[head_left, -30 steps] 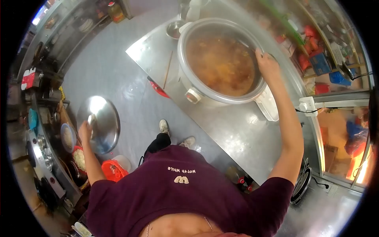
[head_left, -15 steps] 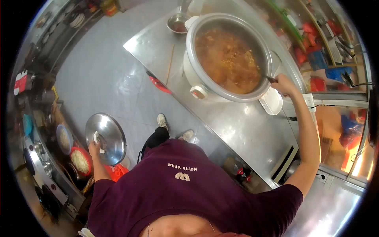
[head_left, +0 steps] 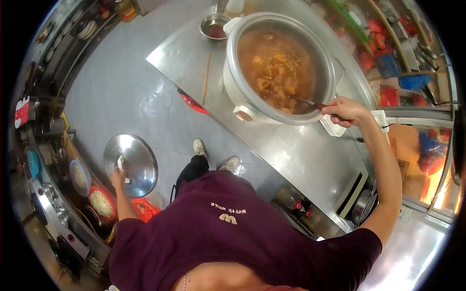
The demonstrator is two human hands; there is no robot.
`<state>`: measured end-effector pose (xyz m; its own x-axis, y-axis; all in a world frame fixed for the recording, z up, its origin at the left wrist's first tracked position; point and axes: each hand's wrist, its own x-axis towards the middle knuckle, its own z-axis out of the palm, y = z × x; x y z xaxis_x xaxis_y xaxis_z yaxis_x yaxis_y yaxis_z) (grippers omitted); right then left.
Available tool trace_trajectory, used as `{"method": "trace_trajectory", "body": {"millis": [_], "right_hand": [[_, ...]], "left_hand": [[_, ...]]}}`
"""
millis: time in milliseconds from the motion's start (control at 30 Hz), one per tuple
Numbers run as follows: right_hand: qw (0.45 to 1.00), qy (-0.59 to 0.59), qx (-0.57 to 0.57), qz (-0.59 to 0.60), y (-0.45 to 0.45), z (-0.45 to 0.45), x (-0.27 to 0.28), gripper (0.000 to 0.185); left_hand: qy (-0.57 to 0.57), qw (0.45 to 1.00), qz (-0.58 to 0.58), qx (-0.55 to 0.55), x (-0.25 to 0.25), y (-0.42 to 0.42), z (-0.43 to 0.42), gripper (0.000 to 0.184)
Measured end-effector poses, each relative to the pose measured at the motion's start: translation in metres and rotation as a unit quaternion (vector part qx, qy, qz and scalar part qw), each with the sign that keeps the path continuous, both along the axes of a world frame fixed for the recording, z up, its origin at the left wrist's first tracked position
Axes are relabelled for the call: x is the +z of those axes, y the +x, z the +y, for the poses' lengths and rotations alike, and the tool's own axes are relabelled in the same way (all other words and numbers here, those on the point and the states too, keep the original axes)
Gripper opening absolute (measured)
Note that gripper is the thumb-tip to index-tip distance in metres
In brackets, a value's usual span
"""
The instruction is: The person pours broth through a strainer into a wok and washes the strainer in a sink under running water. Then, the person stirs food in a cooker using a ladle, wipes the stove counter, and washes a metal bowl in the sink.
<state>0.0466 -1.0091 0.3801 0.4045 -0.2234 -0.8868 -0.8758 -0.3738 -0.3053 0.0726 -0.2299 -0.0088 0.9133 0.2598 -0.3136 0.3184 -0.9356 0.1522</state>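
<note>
Stainless counter, glossy. Around pot: steel bowl at 10 o'clock, thin stick at 9, white tray at 4-5, partly behind right hand. Pot sits at 1 o'clock in view, pale, holding orange-brown stew with yellow bits; right hand grasping dark-handled utensil, far end in stew; left hand gripping lid by its handle, 9 o'clock, over grey floor

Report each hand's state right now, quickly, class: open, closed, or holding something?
Left hand: closed, holding the metal lid by its pale handle.
Right hand: closed, holding a dark-handled utensil reaching into the pot.
</note>
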Motion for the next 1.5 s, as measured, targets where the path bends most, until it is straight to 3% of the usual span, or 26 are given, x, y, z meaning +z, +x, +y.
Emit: {"method": "trace_trajectory", "body": {"millis": [167,300,333,400,433,500,567,667,867,967,1067,1233,1433,1500], "right_hand": [[0.996,0.066,-0.009,-0.065,0.023,0.016,-0.029,0.018],[0.974,-0.085,0.136,-0.16,0.044,0.018,-0.037,0.019],[0.928,-0.167,0.217,-0.254,0.047,0.009,-0.051,0.019],[0.768,-0.318,0.362,-0.423,0.049,-0.003,-0.079,0.018],[0.802,-0.35,0.374,-0.308,0.057,0.007,-0.066,0.017],[0.75,-0.44,0.413,-0.272,0.063,0.006,-0.066,0.02],[0.672,-0.508,0.469,-0.264,0.066,-0.008,-0.073,0.028],[0.643,-0.547,0.475,-0.25,0.06,-0.024,-0.076,0.028],[0.716,-0.51,0.441,-0.182,0.026,-0.038,-0.059,0.016],[0.719,-0.469,0.456,-0.235,0.004,-0.045,-0.049,0.017],[0.876,-0.307,0.337,-0.159,-0.005,-0.026,-0.018,0.019],[0.976,-0.15,0.145,-0.068,-0.012,0.007,0.003,0.026],[0.993,-0.047,0.076,-0.08,-0.018,0.036,0.001,0.027],[0.917,-0.182,0.25,-0.25,-0.027,0.02,-0.018,0.027]], "left_hand": [[0.01,0.997,0.046,0.06,0.02,-0.012,-0.013,0.038],[0.032,0.996,0.033,0.081,0.011,-0.038,-0.006,0.04],[0.038,0.996,0.037,0.071,0.009,-0.045,-0.004,0.04],[0.048,0.996,0.045,0.051,0.005,-0.057,0.003,0.041],[0.044,0.995,0.069,0.059,0.006,-0.061,0.004,0.041],[0.037,0.99,0.114,0.075,0.026,-0.067,-0.009,0.043],[0.024,0.992,0.074,0.1,0.024,-0.08,-0.006,0.042],[0.017,0.99,0.055,0.13,0.034,-0.091,-0.013,0.04],[0.006,0.989,0.056,0.133,0.026,-0.101,0.0,0.036],[0.005,0.991,0.051,0.127,0.024,-0.098,-0.001,0.035],[-0.012,0.992,0.061,0.112,0.023,-0.089,-0.001,0.034],[-0.037,0.994,0.039,0.092,0.015,-0.077,0.0,0.035],[0.004,0.995,0.08,0.063,0.015,-0.054,-0.009,0.037],[0.004,0.997,0.052,0.06,0.001,-0.049,-0.004,0.038]]}}
